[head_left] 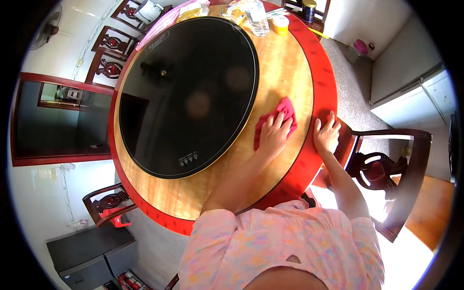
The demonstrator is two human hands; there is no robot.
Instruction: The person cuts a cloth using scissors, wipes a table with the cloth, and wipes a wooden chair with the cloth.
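Under my left hand (274, 136) is a red cloth (286, 107), bunched up and pressed onto the wood-grain top of a round table (290, 63). The fingers curl over the cloth, and part of it sticks out past the fingertips. My right hand (327, 137) rests on the red rim of the table, fingers spread and holding nothing. Left of the cloth, a large round black glass disc (188, 96) covers the middle of the table.
At the far edge are a clear plastic bottle (256, 18), a yellow-and-white tub (280, 24) and a pink plastic bag (166, 23). A dark carved chair (386, 169) stands close on the right. Another chair (110, 200) is at the lower left.
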